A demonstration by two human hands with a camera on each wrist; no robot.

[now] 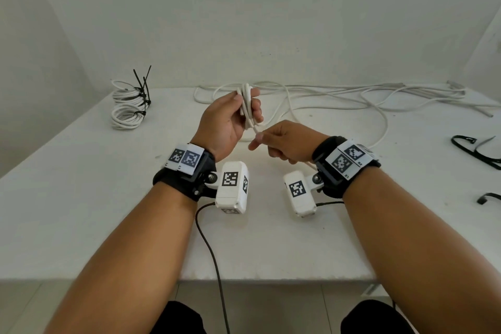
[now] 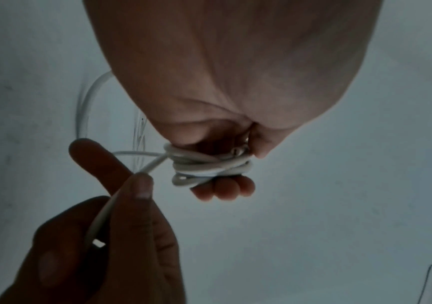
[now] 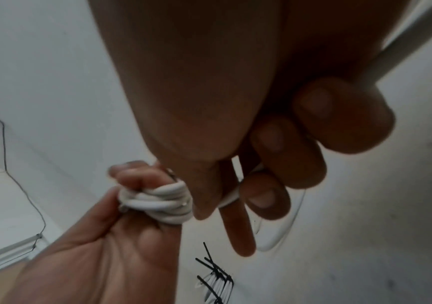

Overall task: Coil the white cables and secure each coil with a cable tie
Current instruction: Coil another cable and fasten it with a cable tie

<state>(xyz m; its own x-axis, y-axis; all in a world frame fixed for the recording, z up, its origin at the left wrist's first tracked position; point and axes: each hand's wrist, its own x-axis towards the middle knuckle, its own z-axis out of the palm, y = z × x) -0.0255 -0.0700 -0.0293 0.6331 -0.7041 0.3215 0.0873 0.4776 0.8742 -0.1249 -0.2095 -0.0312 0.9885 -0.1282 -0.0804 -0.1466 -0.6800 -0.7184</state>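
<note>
My left hand (image 1: 238,111) is raised over the middle of the white table (image 1: 81,211) and grips a small coil of white cable (image 1: 247,106), its loops bunched between thumb and fingers (image 2: 222,191). The same coil (image 2: 209,166) shows tight turns in the left wrist view, and the coil (image 3: 162,201) sits by my left fingers in the right wrist view. My right hand (image 1: 273,141) pinches the free run of that cable (image 2: 103,216) just below the coil, forefinger stretched out. Loose white cable (image 1: 339,100) trails behind on the table.
Finished coils bound with black cable ties (image 1: 130,106) are stacked at the far left. Spare black cable ties (image 1: 477,152) lie at the right edge. Loose cable loops spread along the back toward the right wall. The table's front edge (image 1: 271,276) is near my forearms.
</note>
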